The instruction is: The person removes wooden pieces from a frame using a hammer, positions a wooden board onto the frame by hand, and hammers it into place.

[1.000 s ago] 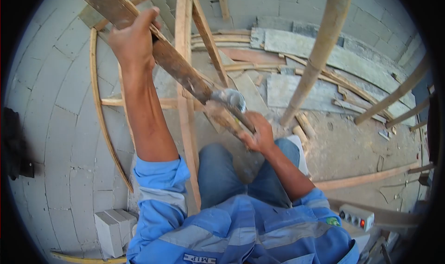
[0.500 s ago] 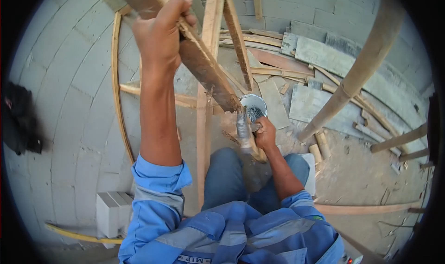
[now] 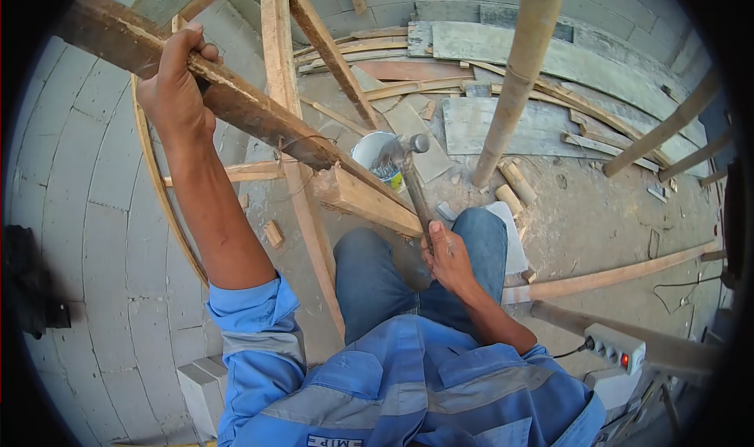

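Note:
My left hand (image 3: 177, 93) is closed around a dark, rough wooden beam (image 3: 255, 117) that slants down toward the middle of the view. A bent wire clings to the beam near its lower end. In my right hand (image 3: 449, 254) is the handle of a hammer (image 3: 416, 168), its metal head raised and pointing away from me. Just behind the hammer head stands a white bucket (image 3: 374, 150) with nails in it. Below the beam's lower end lies a lighter wooden block (image 3: 369, 199), close to my knees. An upright timber post (image 3: 302, 203) passes behind the beam.
Planks and boards (image 3: 503, 125) are piled along the far block wall. Bamboo poles (image 3: 522, 78) stand at the right, one close by. A power strip (image 3: 616, 346) with a red light sits at lower right. Grey blocks (image 3: 203, 396) are at lower left.
My view has turned to the right. The hammer has swung up from beside the beam's lower end, and its head now shows clearly. My left hand keeps its hold on the beam.

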The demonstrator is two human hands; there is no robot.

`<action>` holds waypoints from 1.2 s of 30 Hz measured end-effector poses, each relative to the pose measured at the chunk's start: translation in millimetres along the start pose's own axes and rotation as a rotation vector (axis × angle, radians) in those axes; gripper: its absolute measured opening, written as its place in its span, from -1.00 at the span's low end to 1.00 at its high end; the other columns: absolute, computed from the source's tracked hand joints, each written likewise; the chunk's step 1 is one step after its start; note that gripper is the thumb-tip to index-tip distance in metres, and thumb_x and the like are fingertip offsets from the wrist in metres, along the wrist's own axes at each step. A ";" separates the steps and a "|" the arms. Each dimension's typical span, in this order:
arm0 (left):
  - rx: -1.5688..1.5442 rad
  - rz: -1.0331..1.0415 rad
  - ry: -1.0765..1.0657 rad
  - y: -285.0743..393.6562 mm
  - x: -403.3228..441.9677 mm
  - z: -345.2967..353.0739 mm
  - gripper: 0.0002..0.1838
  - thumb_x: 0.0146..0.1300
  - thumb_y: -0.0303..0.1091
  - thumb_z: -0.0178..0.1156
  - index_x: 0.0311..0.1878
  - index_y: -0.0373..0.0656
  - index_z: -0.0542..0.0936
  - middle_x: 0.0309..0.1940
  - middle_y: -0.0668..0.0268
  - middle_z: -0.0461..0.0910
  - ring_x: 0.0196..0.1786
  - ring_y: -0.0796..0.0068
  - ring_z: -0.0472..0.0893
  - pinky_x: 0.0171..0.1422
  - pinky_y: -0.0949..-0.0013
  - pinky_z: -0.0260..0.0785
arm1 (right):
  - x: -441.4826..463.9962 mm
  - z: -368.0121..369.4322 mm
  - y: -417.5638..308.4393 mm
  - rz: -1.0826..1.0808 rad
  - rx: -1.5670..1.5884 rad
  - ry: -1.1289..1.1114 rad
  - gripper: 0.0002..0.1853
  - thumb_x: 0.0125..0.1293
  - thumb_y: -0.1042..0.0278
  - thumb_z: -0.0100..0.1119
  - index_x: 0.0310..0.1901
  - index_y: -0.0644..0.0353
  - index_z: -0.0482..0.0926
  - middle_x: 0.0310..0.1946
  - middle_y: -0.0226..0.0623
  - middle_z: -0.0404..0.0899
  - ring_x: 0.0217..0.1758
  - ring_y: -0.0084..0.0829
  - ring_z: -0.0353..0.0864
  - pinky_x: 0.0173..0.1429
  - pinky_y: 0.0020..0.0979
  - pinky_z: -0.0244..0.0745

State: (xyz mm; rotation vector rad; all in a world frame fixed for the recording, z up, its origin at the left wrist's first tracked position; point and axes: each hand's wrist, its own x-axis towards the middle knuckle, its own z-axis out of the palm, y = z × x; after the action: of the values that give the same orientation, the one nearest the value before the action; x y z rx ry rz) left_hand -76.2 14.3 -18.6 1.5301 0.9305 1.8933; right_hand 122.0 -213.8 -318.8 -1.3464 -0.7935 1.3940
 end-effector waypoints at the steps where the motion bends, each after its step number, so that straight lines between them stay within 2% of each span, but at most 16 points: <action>1: -0.007 0.006 0.007 3.6 -4.2 -2.3 -0.73 0.23 -0.35 0.39 -0.19 -0.42 0.68 -0.45 0.22 0.62 -0.39 0.43 0.61 -0.21 0.35 0.51 | -10.2 0.7 2.3 0.064 -0.031 -0.004 -0.40 0.60 -0.25 -0.14 -0.33 0.19 0.48 -0.57 -0.45 0.37 -0.55 -0.58 0.35 -0.45 -0.44 0.24; 2: 0.003 0.000 0.016 5.4 -6.5 -1.1 -0.75 0.23 -0.37 0.39 -0.19 -0.42 0.68 -0.44 0.23 0.62 -0.39 0.44 0.61 -0.21 0.35 0.51 | -16.6 0.2 2.2 0.130 -0.061 -0.008 -0.39 0.60 -0.26 -0.15 -0.34 0.18 0.48 -0.56 -0.46 0.36 -0.55 -0.58 0.34 -0.44 -0.45 0.24; 5: -0.007 0.013 0.008 13.4 -15.6 -5.9 -0.78 0.22 -0.40 0.38 -0.20 -0.41 0.68 -0.44 0.24 0.61 -0.40 0.46 0.61 -0.23 0.35 0.51 | -35.4 16.6 0.6 0.128 0.047 -0.035 -0.37 0.59 -0.29 -0.16 -0.36 0.19 0.46 -0.59 -0.46 0.35 -0.54 -0.59 0.34 -0.42 -0.45 0.24; 11: -0.060 0.057 -0.003 17.7 -19.5 -5.3 -0.83 0.16 -0.45 0.39 -0.28 -0.36 0.65 -0.48 0.25 0.63 -0.45 0.47 0.62 -0.30 0.39 0.46 | -19.9 27.4 38.6 -0.071 -0.170 0.044 -0.32 0.59 -0.33 -0.29 -0.37 0.18 0.45 -0.62 -0.38 0.37 -0.53 -0.50 0.37 -0.40 -0.36 0.28; 14: -0.076 0.082 -0.008 10.8 -13.3 -4.7 -0.84 0.17 -0.44 0.39 -0.27 -0.35 0.66 -0.48 0.26 0.64 -0.46 0.49 0.63 -0.31 0.43 0.46 | -13.1 30.5 37.2 -0.024 -0.176 -0.050 -0.31 0.60 -0.32 -0.33 -0.36 0.20 0.45 -0.61 -0.36 0.37 -0.52 -0.46 0.39 -0.37 -0.33 0.31; 17: -0.045 0.090 0.012 7.2 -9.6 -3.8 -0.83 0.17 -0.43 0.37 -0.28 -0.36 0.64 -0.49 0.26 0.64 -0.47 0.49 0.64 -0.34 0.44 0.47 | -6.8 35.4 40.7 -0.073 -0.229 -0.033 -0.32 0.62 -0.28 -0.32 -0.37 0.22 0.45 -0.62 -0.30 0.37 -0.52 -0.41 0.41 -0.34 -0.28 0.34; 23: 0.027 0.058 0.025 -7.1 4.6 -11.9 -0.81 0.17 -0.41 0.31 -0.29 -0.38 0.62 -0.50 0.22 0.64 -0.49 0.46 0.66 -0.39 0.41 0.48 | 14.9 64.1 69.8 -0.295 -0.314 0.135 -0.40 0.64 -0.14 -0.26 -0.33 0.25 0.50 -0.61 -0.07 0.44 -0.50 -0.02 0.49 -0.25 -0.08 0.40; 26: 0.055 0.013 0.070 -14.1 12.3 -16.6 -0.80 0.19 -0.41 0.31 -0.25 -0.39 0.61 -0.45 0.22 0.61 -0.44 0.40 0.66 -0.30 0.36 0.50 | 22.0 54.5 53.6 -0.254 -0.550 0.170 -0.49 0.61 -0.08 -0.15 -0.22 0.26 0.53 -0.39 0.01 0.57 -0.31 0.04 0.58 -0.15 -0.03 0.44; 29: 0.027 0.010 0.037 -20.0 20.6 -17.1 -0.80 0.17 -0.41 0.32 -0.26 -0.39 0.60 -0.46 0.21 0.61 -0.45 0.39 0.65 -0.32 0.36 0.51 | 22.6 52.4 47.3 -0.470 -0.645 0.256 -0.46 0.50 -0.17 0.02 -0.01 0.28 0.54 -0.03 0.10 0.57 0.02 0.07 0.58 0.07 0.00 0.43; 32: 0.003 0.011 0.037 -24.7 29.4 -15.1 -0.85 0.14 -0.45 0.30 -0.32 -0.38 0.60 -0.49 0.19 0.62 -0.50 0.39 0.65 -0.37 0.36 0.53 | 44.7 43.4 54.7 -0.732 -0.695 0.305 -0.28 0.35 -0.29 0.16 0.18 0.30 0.49 0.22 0.14 0.42 0.24 0.15 0.43 0.29 0.07 0.33; 35: 0.016 -0.001 0.023 -36.3 32.9 -20.3 -0.81 0.16 -0.43 0.30 -0.29 -0.41 0.59 -0.48 0.17 0.60 -0.48 0.37 0.64 -0.35 0.33 0.52 | 55.9 31.8 53.6 -0.793 -0.724 0.346 -0.15 0.27 -0.36 0.21 0.26 0.33 0.46 0.23 0.16 0.41 0.30 0.22 0.37 0.44 0.15 0.20; 36: 0.011 0.007 0.016 -38.6 38.5 -18.0 -0.79 0.17 -0.42 0.30 -0.28 -0.42 0.59 -0.47 0.16 0.59 -0.46 0.36 0.64 -0.33 0.32 0.52 | 57.0 35.1 60.0 -0.790 -0.734 0.333 -0.11 0.20 -0.39 0.26 0.26 0.32 0.48 0.20 0.11 0.47 0.32 0.17 0.40 0.50 0.17 0.14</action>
State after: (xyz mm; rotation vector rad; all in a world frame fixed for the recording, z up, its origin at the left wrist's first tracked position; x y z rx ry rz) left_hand -102.9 64.4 -27.4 1.5287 0.9448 1.9106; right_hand 82.1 -171.0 -387.0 -1.4837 -1.4706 0.2372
